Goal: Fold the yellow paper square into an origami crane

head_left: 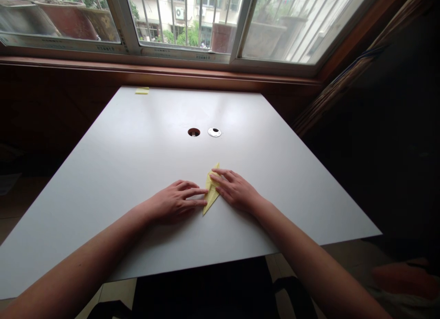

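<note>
A narrow, pointed piece of folded yellow paper lies flat on the white table, near its front middle. My left hand rests palm down on the table just left of the paper, its fingers stretched toward the paper's left edge and touching it. My right hand lies on the paper's right side, fingers spread flat and pressing on the fold. Neither hand lifts the paper; part of it is hidden under my right fingers.
A small yellow pad of paper sits at the table's far left edge. A cable hole and its white cap are in the table's middle. A wooden sill and window run behind; dark furniture stands to the right.
</note>
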Demonstrator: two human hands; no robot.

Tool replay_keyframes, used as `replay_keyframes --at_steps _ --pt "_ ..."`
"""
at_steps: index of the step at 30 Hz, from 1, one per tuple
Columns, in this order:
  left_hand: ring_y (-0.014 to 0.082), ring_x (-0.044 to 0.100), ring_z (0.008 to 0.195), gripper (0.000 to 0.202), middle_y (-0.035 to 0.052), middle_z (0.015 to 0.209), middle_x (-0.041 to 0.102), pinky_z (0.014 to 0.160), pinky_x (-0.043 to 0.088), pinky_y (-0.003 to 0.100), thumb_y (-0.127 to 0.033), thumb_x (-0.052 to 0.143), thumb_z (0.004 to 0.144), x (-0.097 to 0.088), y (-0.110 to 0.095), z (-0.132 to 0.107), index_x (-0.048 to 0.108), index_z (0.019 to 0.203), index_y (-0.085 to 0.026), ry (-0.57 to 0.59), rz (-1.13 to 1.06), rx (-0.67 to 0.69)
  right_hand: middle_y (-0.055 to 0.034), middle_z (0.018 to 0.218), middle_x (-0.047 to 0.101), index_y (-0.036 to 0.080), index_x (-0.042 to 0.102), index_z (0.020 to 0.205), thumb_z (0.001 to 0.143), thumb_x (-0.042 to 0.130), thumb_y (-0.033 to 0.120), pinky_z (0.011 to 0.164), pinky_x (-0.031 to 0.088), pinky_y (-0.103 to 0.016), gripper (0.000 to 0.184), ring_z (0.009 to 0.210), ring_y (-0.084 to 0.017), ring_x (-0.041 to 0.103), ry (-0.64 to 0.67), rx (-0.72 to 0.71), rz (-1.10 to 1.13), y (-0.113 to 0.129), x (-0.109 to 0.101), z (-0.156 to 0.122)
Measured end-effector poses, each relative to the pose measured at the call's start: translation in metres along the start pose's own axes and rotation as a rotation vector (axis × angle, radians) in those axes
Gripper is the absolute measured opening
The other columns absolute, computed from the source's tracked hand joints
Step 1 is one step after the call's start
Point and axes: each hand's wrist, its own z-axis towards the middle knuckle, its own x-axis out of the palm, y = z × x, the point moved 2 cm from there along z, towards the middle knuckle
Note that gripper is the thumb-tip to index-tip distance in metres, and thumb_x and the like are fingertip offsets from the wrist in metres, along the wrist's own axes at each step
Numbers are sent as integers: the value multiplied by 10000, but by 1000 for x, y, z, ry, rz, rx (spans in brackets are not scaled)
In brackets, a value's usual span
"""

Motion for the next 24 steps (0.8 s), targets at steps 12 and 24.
replay_keyframes --at_steps 12,24 --pt "286 350 1410 589 52 1593 344 1124 349 462 -340 497 974 5 9 4 323 1530 -257 -12 -16 -136 -99 1404 544 289 512 1432 1005 475 303 1085 441 -481 429 1295 -270 488 -5 -27 21 2 2 0" --pt "280 389 1370 599 52 1552 405 1115 365 453 -292 465 992 8 8 7 273 1559 -286 -53 77 -192 -106 1405 497 279 430 1497 970 499 251 1137 399 -463 533 1293 -262 446 65 -55 45 4 -1 4"
